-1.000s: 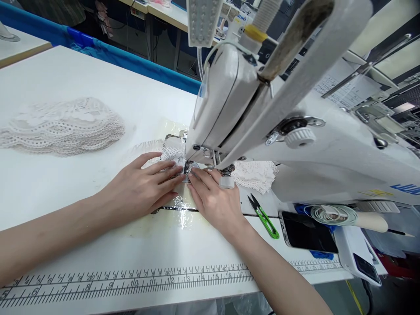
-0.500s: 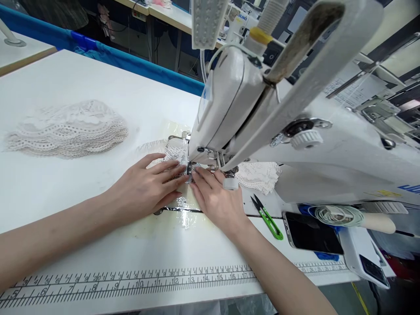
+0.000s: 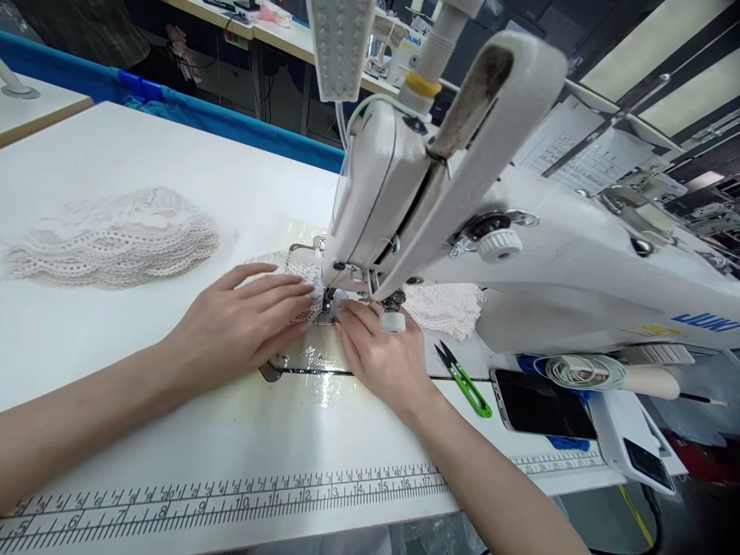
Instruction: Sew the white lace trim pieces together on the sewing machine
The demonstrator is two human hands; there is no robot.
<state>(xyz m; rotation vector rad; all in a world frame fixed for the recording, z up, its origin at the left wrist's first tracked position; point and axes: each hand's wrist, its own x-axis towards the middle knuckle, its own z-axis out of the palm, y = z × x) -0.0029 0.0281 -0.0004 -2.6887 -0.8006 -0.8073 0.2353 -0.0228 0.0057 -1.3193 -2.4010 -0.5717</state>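
White eyelet lace (image 3: 305, 276) lies under the presser foot (image 3: 328, 302) of a white sewing machine (image 3: 370, 181). My left hand (image 3: 246, 312) rests on the lace left of the foot, its fingers stretched out. Just right of the foot, my right hand (image 3: 385, 347) is pressed down with fingers extended toward the needle area; its fingertips are partly hidden by the machine. More of the white lace (image 3: 445, 308) spreads out behind the right hand. A layered stack of lace (image 3: 116, 239) lies on the table at the left.
Green thread snips (image 3: 465, 381) lie right of my right hand. Beyond them are a black phone (image 3: 543, 405), a white device (image 3: 630, 439) and a coil of pale cord (image 3: 583, 371). A printed ruler (image 3: 243, 501) runs along the table's front edge. A lamp (image 3: 340, 50) hangs beside the machine head.
My left hand has shifted slightly left, away from the presser foot. My right hand stays beside the foot. The camera view has shifted a little.
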